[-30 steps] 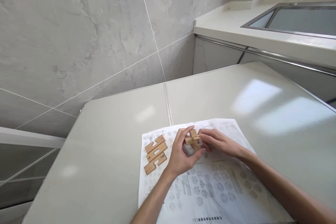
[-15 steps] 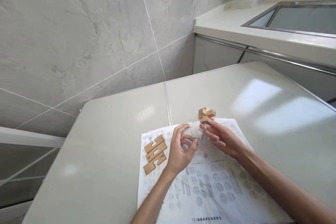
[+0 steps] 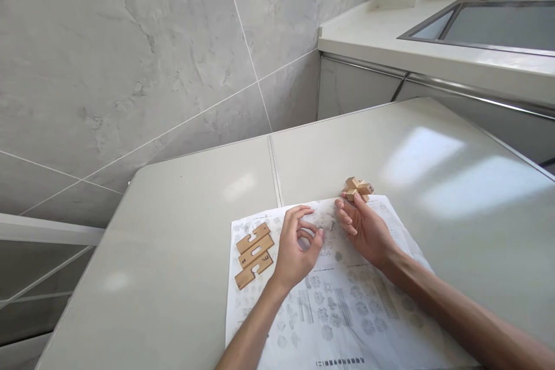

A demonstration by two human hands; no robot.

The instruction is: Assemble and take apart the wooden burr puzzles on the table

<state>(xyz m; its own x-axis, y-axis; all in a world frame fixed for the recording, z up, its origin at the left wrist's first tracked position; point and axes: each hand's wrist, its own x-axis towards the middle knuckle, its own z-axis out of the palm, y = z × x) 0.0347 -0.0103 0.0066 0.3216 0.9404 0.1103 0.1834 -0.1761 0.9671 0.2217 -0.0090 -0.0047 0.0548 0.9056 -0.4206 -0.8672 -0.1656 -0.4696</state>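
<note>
A wooden burr-like block (image 3: 359,189) of crossed pieces sits at the far edge of the printed sheet (image 3: 303,335). My right hand (image 3: 366,228) has its thumb and a fingertip on the block's near side, with the other fingers loosely curled. My left hand (image 3: 299,248) rests over the sheet, fingers curved and apart, holding nothing. To its left lie three flat wooden pieces (image 3: 255,255) with cut-outs and handwritten numbers, side by side on the sheet.
A glossy pale table (image 3: 173,254) with a seam lies under the sheet. Beyond it are a grey tiled wall (image 3: 151,40) and, at the upper right, a white counter (image 3: 359,37) with a metal-framed sink (image 3: 498,23).
The wooden block has shifted right and turned, with my right hand's thumb and fingers now around its near side. My left hand has barely moved.
</note>
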